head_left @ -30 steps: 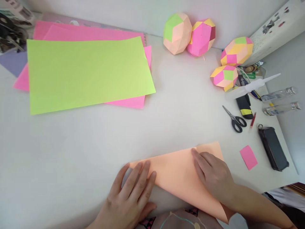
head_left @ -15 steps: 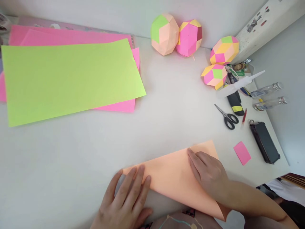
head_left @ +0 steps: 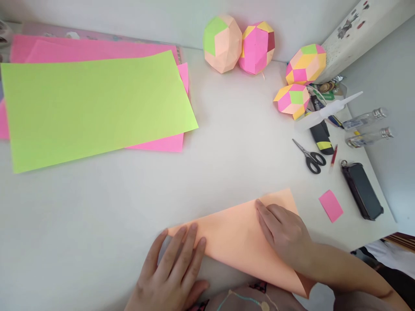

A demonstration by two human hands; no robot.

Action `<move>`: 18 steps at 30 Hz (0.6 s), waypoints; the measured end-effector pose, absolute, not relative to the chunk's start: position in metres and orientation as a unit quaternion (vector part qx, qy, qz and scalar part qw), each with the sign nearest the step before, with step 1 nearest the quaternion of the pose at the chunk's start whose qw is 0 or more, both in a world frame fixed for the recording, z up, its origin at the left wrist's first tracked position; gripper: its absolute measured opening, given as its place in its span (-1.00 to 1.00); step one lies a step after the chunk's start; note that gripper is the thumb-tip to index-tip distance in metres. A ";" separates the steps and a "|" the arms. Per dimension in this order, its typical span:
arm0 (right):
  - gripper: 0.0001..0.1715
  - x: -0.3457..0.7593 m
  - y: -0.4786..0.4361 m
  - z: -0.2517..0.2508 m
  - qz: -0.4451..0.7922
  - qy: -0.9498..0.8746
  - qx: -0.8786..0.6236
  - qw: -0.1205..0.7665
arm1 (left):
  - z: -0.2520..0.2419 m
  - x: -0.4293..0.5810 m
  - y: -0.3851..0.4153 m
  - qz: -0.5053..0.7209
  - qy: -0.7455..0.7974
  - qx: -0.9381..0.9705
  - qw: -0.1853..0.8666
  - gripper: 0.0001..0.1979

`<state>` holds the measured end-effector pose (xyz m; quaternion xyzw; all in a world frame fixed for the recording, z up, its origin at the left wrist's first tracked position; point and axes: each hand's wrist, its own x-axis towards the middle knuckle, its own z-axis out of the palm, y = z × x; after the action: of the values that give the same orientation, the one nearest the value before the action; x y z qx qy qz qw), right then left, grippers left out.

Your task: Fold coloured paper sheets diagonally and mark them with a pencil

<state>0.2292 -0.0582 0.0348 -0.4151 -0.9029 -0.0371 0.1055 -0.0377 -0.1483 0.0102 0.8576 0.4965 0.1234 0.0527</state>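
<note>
Folded peach paper (head_left: 231, 235), your left hand (head_left: 171, 270) on its narrow end, fingers spread, your right hand (head_left: 288, 237) at its upper edge, fingers curled, grip unclear.

Peach paper (head_left: 230, 233) glows under our left hand (head_left: 171, 272) and right hand (head_left: 285, 237). Beyond our left, a plain lime-green sheet (head_left: 97, 112) tops bright pink sheets (head_left: 106, 48). Ahead of both, we show faceted balls (head_left: 222, 47) patched in green, peach, pink, yellow and maroon; past our right, black-handled scissors (head_left: 310, 156), a pink slip (head_left: 330, 205) and a black case (head_left: 362, 190).
</note>
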 end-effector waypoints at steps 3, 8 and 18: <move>-0.70 0.229 -0.058 0.035 -0.036 -0.904 -0.412 0.104 | 0.011 -0.038 -0.148 0.119 0.495 0.859 0.050 -0.38; -0.78 0.230 -0.055 0.037 -0.037 -0.907 -0.404 0.109 | 0.015 -0.039 -0.147 0.073 0.493 0.866 0.035 -0.38; -0.81 0.226 -0.051 0.042 -0.032 -0.912 -0.395 0.104 | 0.025 -0.042 -0.141 0.028 0.484 0.874 0.033 -0.39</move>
<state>0.2263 -0.0505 0.0420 -0.3945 -0.9125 -0.0322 0.1035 -0.0420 -0.1412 0.0254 0.8741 0.4838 0.0277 0.0329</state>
